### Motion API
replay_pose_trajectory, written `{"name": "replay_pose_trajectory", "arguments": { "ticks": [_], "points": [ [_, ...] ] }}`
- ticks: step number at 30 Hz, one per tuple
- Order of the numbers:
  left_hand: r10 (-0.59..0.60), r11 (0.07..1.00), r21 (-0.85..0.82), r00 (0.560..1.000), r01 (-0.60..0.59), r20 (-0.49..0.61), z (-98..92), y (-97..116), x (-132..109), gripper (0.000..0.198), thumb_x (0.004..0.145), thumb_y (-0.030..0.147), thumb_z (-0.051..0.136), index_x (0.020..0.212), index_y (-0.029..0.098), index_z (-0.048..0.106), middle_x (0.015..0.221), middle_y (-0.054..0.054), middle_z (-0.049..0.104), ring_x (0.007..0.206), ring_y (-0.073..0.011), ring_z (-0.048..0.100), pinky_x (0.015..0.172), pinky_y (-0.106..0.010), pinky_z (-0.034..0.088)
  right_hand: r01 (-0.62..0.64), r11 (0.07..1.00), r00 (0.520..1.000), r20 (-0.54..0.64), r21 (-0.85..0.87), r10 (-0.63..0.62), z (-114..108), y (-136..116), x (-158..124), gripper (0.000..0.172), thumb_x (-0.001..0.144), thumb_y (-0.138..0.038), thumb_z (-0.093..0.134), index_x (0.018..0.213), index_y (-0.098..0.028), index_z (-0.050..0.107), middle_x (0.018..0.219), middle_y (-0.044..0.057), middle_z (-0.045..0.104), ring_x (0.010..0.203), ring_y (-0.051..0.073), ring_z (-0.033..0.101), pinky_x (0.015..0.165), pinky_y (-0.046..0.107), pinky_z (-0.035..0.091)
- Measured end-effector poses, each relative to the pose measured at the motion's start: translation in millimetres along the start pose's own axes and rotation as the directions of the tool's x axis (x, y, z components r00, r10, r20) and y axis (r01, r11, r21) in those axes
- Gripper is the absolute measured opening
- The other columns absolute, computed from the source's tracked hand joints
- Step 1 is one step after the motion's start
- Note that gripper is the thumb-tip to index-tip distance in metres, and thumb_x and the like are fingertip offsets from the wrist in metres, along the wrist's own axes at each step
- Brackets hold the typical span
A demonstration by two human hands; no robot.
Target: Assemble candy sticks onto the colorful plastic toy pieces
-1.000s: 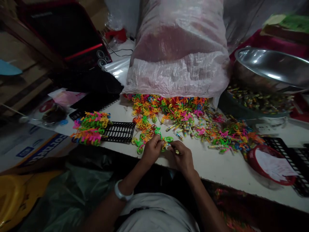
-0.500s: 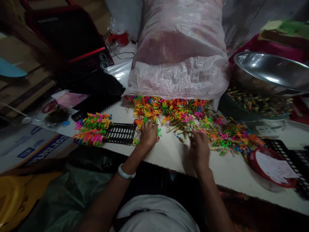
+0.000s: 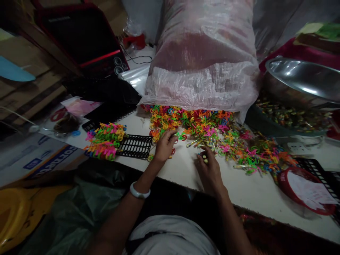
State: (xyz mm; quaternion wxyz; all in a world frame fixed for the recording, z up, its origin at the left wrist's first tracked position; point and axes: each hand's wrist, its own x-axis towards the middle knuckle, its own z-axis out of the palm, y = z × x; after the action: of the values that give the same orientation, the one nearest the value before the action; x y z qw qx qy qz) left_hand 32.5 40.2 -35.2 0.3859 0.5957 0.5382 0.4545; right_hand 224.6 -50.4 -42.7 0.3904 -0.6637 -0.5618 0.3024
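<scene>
My left hand (image 3: 165,146), a pale bangle on its wrist, is over the table at the near edge of a heap of bright small plastic pieces (image 3: 166,118). Its thumb and fingers are pinched by a green piece; what they hold, if anything, is hidden. My right hand (image 3: 211,170) curls around small clear tubes (image 3: 204,158) with pale yellowish ends, partly covered by the fingers. Similar tubes lie among the pieces beyond it. Left of my left hand, a black slotted rack (image 3: 136,146) carries rows of coloured pieces (image 3: 106,141) on its left part.
A big translucent sack (image 3: 204,71) stands behind the heap. At right are a steel bowl (image 3: 305,79), a tub of tubes (image 3: 289,115) and a red basket (image 3: 285,180) with paper. A red-and-black speaker (image 3: 79,39) stands back left. The table's front edge runs below my hands.
My right hand has drawn back and turned, so pale tube ends now show in its fingers. My left hand has rotated, thumb side up. The view has shifted slightly left.
</scene>
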Motion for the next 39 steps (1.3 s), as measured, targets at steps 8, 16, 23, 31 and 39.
{"name": "replay_pose_trajectory", "arguments": {
  "ticks": [8,16,23,31,39],
  "points": [
    [-0.349,0.757,-0.468,0.888,0.456,0.300,13.9,21,-47,0.032,0.075,0.042,0.065,0.088,0.013,0.064,0.070,0.001,0.060,0.061,-0.0084,0.056,0.063,-0.023,0.050,-0.123,0.879,0.979,-0.089,0.461,0.184,13,-17,-10,0.025,0.079,-0.040,0.062,0.090,-0.022,0.049,0.089,0.002,0.061,0.079,0.016,0.061,0.072,0.030,0.050],
    [-0.338,0.759,-0.394,0.831,0.518,0.442,21.5,26,-69,0.034,0.071,0.037,0.071,0.097,0.016,0.063,0.096,-0.005,0.069,0.088,-0.0168,0.064,0.083,-0.030,0.049,0.007,0.963,0.994,-0.103,0.270,0.022,14,-12,-17,0.019,0.083,-0.033,0.060,0.097,-0.021,0.062,0.093,0.004,0.065,0.086,0.017,0.061,0.076,0.030,0.049],
    [-0.423,0.731,-0.394,0.823,0.557,0.380,21.7,19,-74,0.031,0.073,0.041,0.068,0.091,0.016,0.061,0.084,-0.004,0.070,0.076,-0.0166,0.066,0.076,-0.031,0.051,0.019,0.976,0.982,-0.189,0.218,0.024,9,-13,-27,0.017,0.081,-0.036,0.063,0.090,-0.022,0.064,0.089,0.003,0.067,0.084,0.018,0.063,0.074,0.029,0.050],
    [-0.400,0.776,-0.389,0.865,0.496,0.304,27.9,20,-74,0.018,0.072,0.030,0.064,0.083,0.017,0.059,0.080,-0.002,0.066,0.076,-0.0161,0.062,0.075,-0.029,0.048,0.021,0.983,0.984,-0.176,0.181,0.011,10,-13,-30,0.018,0.083,-0.037,0.061,0.090,-0.021,0.065,0.086,0.003,0.067,0.081,0.018,0.062,0.072,0.030,0.049],
    [-0.334,0.922,-0.138,0.922,0.363,0.196,30.3,19,-78,0.010,0.078,0.028,0.055,0.077,0.018,0.054,0.073,0.001,0.058,0.073,-0.0143,0.055,0.068,-0.025,0.042,0.011,0.988,0.965,-0.259,0.156,0.030,17,-15,-33,0.016,0.082,-0.036,0.063,0.086,-0.020,0.063,0.082,0.002,0.065,0.075,0.015,0.061,0.065,0.026,0.048]
  ]
}}
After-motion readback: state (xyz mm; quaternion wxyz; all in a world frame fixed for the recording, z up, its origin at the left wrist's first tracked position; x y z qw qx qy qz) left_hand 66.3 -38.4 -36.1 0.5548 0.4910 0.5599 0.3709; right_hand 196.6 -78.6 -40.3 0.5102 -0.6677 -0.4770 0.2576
